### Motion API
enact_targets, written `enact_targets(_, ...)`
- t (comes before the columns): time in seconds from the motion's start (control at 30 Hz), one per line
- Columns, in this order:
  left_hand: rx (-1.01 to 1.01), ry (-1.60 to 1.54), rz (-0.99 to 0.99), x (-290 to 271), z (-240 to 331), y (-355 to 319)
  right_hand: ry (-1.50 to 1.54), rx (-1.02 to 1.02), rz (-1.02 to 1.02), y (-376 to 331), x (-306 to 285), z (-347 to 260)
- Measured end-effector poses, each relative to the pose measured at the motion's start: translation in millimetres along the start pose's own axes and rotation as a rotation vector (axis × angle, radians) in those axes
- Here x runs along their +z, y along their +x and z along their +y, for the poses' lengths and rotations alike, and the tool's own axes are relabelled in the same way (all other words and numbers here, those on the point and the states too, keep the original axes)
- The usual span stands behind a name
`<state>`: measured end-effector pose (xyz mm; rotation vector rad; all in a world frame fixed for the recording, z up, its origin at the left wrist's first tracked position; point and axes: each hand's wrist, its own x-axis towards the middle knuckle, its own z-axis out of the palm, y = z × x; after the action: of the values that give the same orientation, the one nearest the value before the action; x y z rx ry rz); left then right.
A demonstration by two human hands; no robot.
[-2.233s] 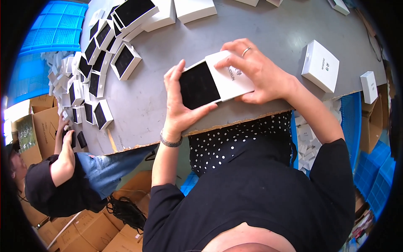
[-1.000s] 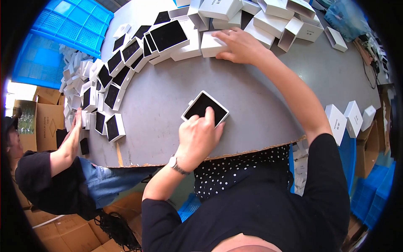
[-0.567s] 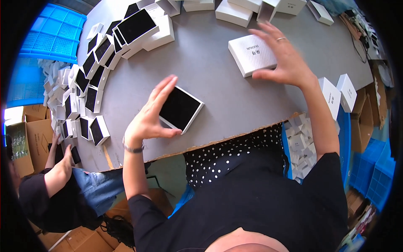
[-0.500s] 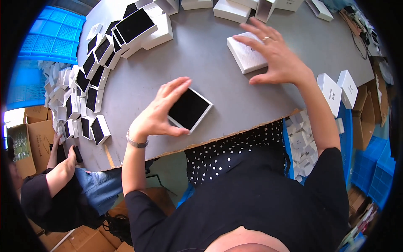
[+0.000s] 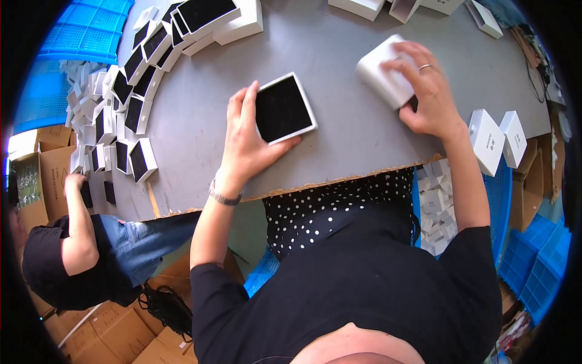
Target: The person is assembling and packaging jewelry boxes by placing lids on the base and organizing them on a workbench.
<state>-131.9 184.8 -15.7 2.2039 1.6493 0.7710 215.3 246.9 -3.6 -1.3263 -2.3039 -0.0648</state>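
A shallow white box base with a black insert lies on the grey table in front of me. My left hand grips its left and near edges, thumb along the near side and fingers up the left. Farther right, my right hand is closed around a white box lid. The lid is tilted and partly smeared by motion, and a dark opening shows beneath my thumb. A ring is on that hand, and a watch is on my left wrist.
Several white boxes with black inserts line the table's left side. More white boxes stand at the far edge. Two white lids sit at the right edge, above a blue crate of white pieces. A co-worker is at the left.
My right hand has closed on the white lid, which is now tilted and farther right. The box base in my left hand has turned and shifted slightly away from me.
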Motion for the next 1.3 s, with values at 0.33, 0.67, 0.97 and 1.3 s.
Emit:
enact_targets(0.33, -0.029, -0.001, -0.002, 13, 6, 25, 0.454, -0.221, -0.213, -17, -3, -36)
enact_targets(0.67, 0.088, -0.123, -0.210, 19, 27, 21, 0.503, -0.202, -0.094, -17, 15, -43)
enact_targets(0.97, 0.115, -0.236, -0.243, 21, 35, 14, 0.600, -0.336, -0.227, -1, 18, -47)
enact_targets(1.3, 0.049, -0.147, 0.151, 11, 12, -6, 0.273, -0.175, -0.346, 4, -7, -78)
